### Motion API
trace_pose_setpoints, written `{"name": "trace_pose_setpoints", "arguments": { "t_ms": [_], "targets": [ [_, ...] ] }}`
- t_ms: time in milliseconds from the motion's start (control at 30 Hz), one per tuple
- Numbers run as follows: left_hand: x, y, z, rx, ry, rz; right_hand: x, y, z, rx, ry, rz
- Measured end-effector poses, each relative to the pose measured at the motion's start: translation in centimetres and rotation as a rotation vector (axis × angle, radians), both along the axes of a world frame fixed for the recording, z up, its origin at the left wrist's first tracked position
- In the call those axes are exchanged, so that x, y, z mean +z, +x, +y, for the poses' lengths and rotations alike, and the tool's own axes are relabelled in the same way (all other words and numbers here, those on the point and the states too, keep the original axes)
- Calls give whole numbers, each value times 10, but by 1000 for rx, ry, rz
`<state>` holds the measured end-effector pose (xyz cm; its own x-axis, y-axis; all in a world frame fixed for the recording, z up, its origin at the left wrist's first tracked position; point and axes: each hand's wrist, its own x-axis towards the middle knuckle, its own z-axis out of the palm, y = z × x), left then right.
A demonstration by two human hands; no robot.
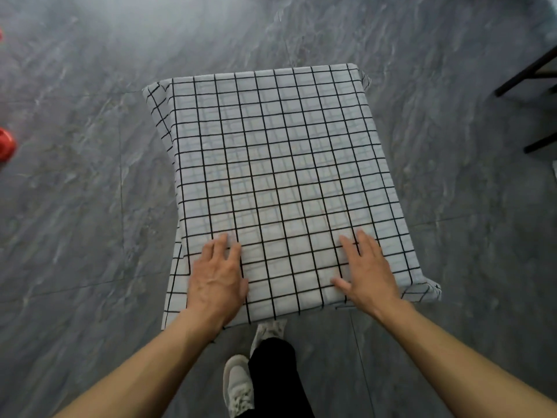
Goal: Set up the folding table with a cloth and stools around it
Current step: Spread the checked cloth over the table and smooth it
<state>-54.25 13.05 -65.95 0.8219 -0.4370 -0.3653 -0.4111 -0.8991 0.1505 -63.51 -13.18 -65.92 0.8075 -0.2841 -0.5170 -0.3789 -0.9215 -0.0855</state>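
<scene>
Checked tablecloth (271,176) draped over folding table, soft, light, prone to slide; left hand (217,279), right hand (366,271) flat, fingers straight, pressing near edge; best pinched at hanging corners.

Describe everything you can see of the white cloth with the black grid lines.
The white cloth with black grid lines looks like thin woven fabric, spread flat over a rectangular top that it hides completely. Its edges fold down over the sides, with loose corners hanging at the near right and far left. A fainter grid shows through the middle. The left hand and right hand rest flat on its near end, fingers straight.
</scene>
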Motion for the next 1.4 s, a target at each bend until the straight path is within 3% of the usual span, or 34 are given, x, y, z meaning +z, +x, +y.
{"name": "trace_pose_setpoints", "arguments": {
  "t_ms": [133, 367, 667, 900, 1100, 1233, 1400],
  "targets": [
    [0, -46, -20, -159, -72, 60, -2, -16, 37, 209, 52, 0],
    [-39, -68, -19, -298, 62, 34, -34, -26, 35, 406, -64, 47],
    [-42, -74, -5, -387, 166, -45, -48, -61, -49, 312, -108, -11],
    [-48, -78, -12, -287, 152, -60, -39, -66, -80, 291, -72, -118],
    [-14, -69, -38, -182, 148, 92, -13, -70, -99, 57, -136, -58],
    [31, -63, -72, -81, 62, 150, 19, -74, -93, -45, -43, 33],
    [117, -49, -114, -41, -28, 84, 90, -60, -76, -58, 64, -90]
  ]
}}
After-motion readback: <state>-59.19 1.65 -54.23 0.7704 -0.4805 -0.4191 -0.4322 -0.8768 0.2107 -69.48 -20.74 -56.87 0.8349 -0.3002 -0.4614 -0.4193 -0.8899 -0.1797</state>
